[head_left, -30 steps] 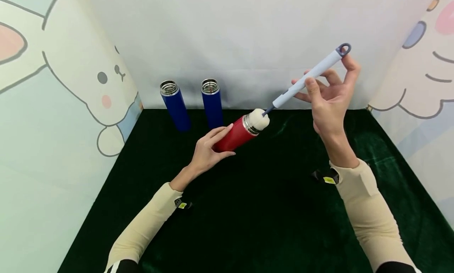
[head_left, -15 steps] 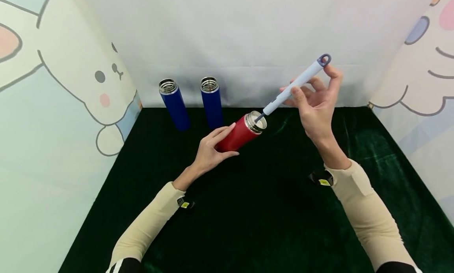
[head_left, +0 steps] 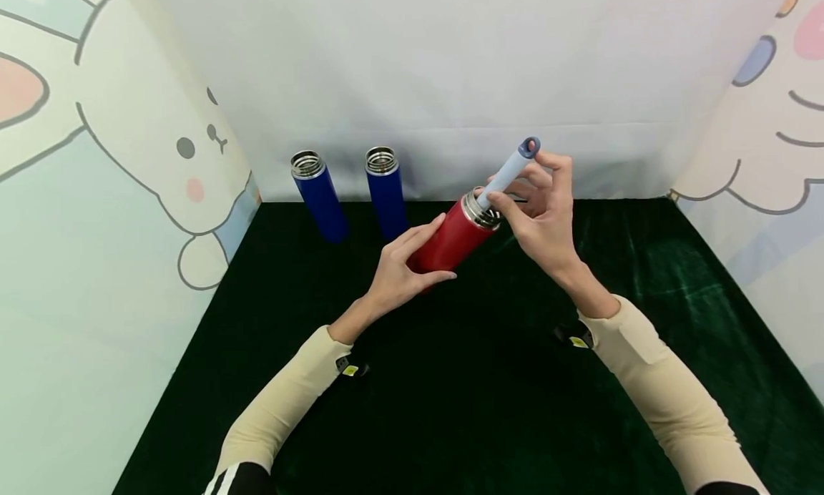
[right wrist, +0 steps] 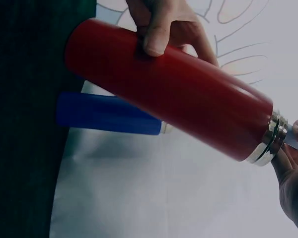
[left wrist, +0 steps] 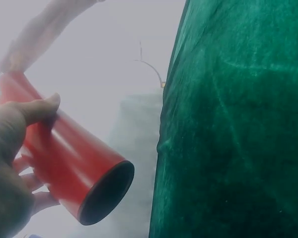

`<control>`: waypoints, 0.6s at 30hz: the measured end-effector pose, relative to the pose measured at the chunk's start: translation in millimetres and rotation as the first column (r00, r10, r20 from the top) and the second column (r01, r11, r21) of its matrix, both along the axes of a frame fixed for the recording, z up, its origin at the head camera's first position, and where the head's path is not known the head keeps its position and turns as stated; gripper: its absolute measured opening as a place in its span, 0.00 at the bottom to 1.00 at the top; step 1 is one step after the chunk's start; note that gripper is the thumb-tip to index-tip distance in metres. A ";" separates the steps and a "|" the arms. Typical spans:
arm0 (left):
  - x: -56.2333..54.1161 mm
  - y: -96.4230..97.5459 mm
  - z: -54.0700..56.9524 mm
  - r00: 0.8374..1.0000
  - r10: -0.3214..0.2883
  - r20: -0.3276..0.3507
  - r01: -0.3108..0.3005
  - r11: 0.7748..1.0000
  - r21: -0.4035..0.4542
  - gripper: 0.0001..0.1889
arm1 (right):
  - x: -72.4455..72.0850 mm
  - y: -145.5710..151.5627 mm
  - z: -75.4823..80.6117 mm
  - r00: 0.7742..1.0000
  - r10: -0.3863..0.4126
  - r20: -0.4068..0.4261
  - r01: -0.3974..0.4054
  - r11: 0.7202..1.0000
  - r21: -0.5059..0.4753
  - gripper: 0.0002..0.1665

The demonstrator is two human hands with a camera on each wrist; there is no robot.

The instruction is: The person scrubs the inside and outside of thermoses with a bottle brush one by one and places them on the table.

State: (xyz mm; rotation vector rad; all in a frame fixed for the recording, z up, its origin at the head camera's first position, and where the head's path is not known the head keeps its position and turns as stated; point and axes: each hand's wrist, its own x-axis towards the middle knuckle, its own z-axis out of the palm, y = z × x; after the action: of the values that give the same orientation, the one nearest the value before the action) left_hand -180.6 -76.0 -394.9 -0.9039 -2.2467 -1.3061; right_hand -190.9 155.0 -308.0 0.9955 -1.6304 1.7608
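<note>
My left hand [head_left: 399, 272] grips a red bottle [head_left: 453, 239] round its body and holds it tilted, mouth toward the upper right. The left wrist view shows the dark base of the bottle [left wrist: 107, 193] raised off the cloth. My right hand [head_left: 543, 212] pinches the light blue handle of a bottle brush [head_left: 505, 174] close to the bottle's steel neck. The brush's white head and thin stem are hidden inside the bottle. In the right wrist view the right hand [right wrist: 295, 178] is partly cut off at the edge, beside the steel neck [right wrist: 268, 144].
Two blue bottles, the left one [head_left: 320, 198] and the right one [head_left: 386, 194], stand uncapped at the back left. Dark green cloth [head_left: 489, 380] covers the table. A white backdrop [head_left: 450, 73] rises behind, with cartoon-printed side walls.
The white brush head has gone from the bottle's mouth to inside it, and most of the handle has followed. My right hand has moved down and left. The left hand and bottle have shifted slightly right.
</note>
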 end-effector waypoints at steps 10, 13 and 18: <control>2.3 -7.2 2.0 0.999 0.016 0.035 -0.016 1.000 0.003 0.47 | -11.0 26.6 19.1 0.996 0.073 0.058 -0.046 0.923 -0.383 0.33; 3.6 -10.5 2.1 0.999 0.048 0.015 -0.047 0.997 -0.061 0.46 | -11.5 33.5 24.3 0.995 0.066 0.071 -0.030 0.907 -0.420 0.33; 5.4 -22.8 -4.6 0.996 0.087 -0.027 -0.090 0.982 -0.166 0.45 | -9.9 40.1 27.6 0.992 0.085 0.090 -0.038 0.902 -0.431 0.33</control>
State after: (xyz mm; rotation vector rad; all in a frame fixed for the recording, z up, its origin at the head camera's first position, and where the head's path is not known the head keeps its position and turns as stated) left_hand -175.1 -98.9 -399.5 -0.8581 -2.3795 -1.0785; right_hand -200.8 195.0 -280.4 0.7593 -1.1954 2.1256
